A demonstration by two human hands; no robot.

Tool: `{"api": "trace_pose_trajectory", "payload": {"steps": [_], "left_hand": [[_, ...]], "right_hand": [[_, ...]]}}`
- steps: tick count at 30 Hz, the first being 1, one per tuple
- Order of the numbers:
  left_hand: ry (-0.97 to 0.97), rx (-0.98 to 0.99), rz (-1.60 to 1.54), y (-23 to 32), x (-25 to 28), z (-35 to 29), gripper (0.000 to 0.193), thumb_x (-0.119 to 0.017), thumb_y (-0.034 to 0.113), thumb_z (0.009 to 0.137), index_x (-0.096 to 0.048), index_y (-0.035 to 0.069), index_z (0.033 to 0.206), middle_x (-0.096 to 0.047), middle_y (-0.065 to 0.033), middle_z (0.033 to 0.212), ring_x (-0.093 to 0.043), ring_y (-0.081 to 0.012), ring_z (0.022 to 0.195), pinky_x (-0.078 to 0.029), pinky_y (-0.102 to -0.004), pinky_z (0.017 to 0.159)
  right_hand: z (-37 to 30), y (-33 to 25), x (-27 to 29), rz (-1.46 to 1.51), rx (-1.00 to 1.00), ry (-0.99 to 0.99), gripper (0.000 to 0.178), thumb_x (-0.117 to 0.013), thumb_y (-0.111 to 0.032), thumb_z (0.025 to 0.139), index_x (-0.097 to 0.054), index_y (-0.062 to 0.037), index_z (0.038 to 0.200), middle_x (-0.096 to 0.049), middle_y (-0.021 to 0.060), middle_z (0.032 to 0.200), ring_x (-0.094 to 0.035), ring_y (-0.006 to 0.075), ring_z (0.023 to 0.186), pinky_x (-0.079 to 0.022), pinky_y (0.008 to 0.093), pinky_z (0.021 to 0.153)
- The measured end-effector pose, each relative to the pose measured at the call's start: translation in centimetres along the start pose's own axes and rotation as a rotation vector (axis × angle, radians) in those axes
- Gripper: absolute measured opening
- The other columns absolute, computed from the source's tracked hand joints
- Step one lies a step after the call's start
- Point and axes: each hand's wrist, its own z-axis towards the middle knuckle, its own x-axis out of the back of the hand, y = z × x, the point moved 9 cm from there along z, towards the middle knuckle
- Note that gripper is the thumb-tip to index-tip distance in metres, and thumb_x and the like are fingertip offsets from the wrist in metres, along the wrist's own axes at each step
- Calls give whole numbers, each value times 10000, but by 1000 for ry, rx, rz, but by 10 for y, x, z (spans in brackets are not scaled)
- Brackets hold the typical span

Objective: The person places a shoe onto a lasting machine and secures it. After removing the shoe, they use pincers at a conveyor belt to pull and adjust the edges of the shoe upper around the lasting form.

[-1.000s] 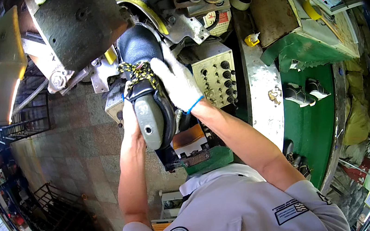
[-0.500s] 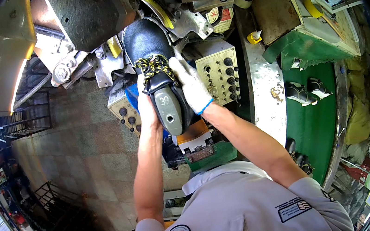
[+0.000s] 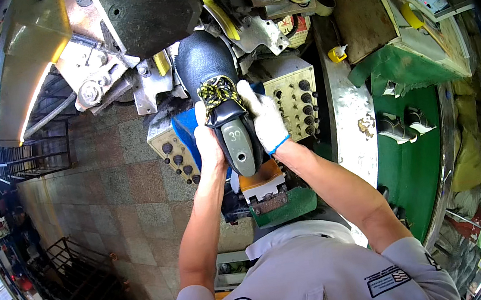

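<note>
Between my two hands is a black leather shoe upper (image 3: 205, 63) stretched on a grey shoe last (image 3: 235, 138). Its toe points away from me, in among the metal parts of a machine, and its heel end faces me. Yellow-and-black laces (image 3: 217, 91) cross the middle of it. My left hand (image 3: 207, 139), closed along the left side, has its fingers partly hidden. On the right side my right hand (image 3: 265, 119), in a white glove with a blue cuff, presses against the upper near the laces and ankle.
A dark metal block (image 3: 149, 13) hangs just left of the toe. Control panels with black knobs stand at right (image 3: 294, 97) and left (image 3: 173, 153). Below the last sits an orange pad (image 3: 261, 174). Farther right, shoes (image 3: 395, 128) lie on a green surface (image 3: 409, 182).
The whole view has shifted a little, so machine and shoe appear farther right and lower. Both hands keep their hold, and the shoe stays in nearly the same place at the machine.
</note>
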Motion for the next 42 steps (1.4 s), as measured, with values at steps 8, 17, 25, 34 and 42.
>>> {"api": "trace_pose_trajectory", "payload": {"steps": [8,17,25,34,42], "left_hand": [[-160,-130,151,-8,16,19,393,-420,337,1108,-586,48,1317,-707,-89,1129,-716,-199,945,-599,-336,856],[-217,-211,26,8,-12,1,603,-307,484,1134,-621,-7,1288,-717,-108,1165,-707,-205,993,-572,-362,932],[110,-211,943,-49,121,-33,666,-691,367,981,-501,-48,1467,-712,-211,1227,-711,-261,1082,-550,-359,972],[30,-282,1363,-188,194,-65,828,-723,339,860,-366,-95,1467,-598,-321,1264,-601,-497,1144,-490,-548,969],[68,-82,1595,-189,188,-64,538,-705,340,875,-528,-79,1162,-660,-351,1104,-666,-497,1058,-543,-582,863]], "right_hand": [[7,14,3,49,93,-20,521,-597,-476,1050,-730,17,950,-676,1,824,-527,79,782,-476,309,707],[8,2,6,-41,111,-36,552,-579,-504,1051,-701,1,862,-611,-34,770,-470,71,762,-443,314,660],[-19,14,92,269,205,-79,536,-535,-386,1084,-584,50,1393,-707,167,1234,-699,205,1044,-573,341,897],[-122,30,216,-28,-38,181,577,-504,-294,1084,-380,98,1488,-644,312,1283,-732,362,1017,-621,393,835],[-112,-1,163,-49,-11,27,666,-592,-338,1053,-380,96,1511,-658,273,1296,-726,313,1051,-599,365,861]]}}
